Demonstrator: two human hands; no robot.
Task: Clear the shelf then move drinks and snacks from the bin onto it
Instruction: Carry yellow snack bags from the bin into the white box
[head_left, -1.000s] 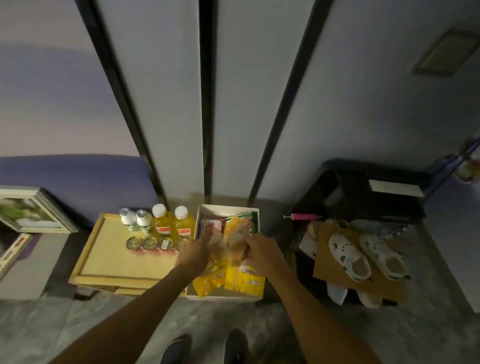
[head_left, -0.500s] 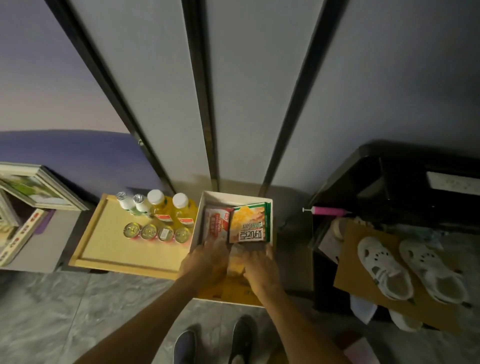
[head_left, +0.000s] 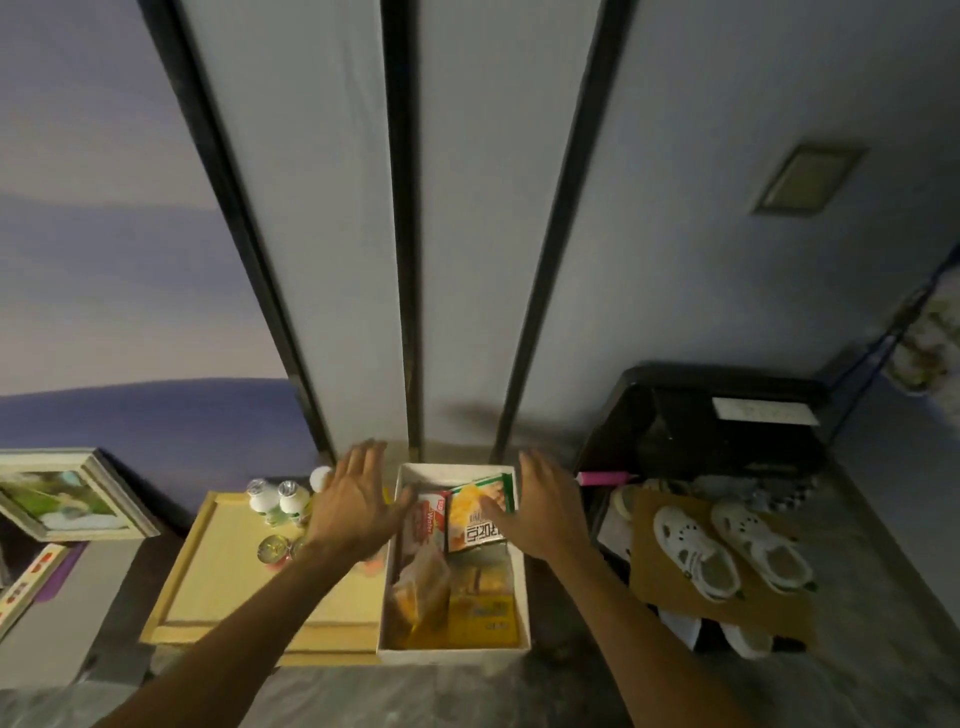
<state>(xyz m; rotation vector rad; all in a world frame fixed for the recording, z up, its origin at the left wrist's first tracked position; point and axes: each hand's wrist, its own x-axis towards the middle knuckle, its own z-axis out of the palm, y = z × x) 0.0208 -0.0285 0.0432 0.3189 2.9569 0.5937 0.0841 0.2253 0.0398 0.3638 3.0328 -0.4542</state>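
A white bin (head_left: 456, 653) sits on the floor and holds snack packs: a red wafer box (head_left: 430, 525), a green-edged yellow pack (head_left: 475, 512) and yellow bags (head_left: 480, 613). To its left, the low yellow wooden shelf (head_left: 218, 571) carries small white bottles (head_left: 275, 501) and tins (head_left: 274, 548) along its back. My left hand (head_left: 358, 504) hovers open above the bin's left rim and hides part of the bottles. My right hand (head_left: 545, 506) hovers open above the bin's right rim. Neither hand holds anything.
A framed picture (head_left: 67, 496) leans at the left beside a grey box. A black case (head_left: 717, 421) stands at the right, with white clogs (head_left: 727, 545) on cardboard in front of it. Grey wall panels with dark strips rise behind. My shoes are out of view.
Both hands have let go of the yellow snack bags, risen out of the bin and spread open above its two side rims. The bags now lie in the bin.
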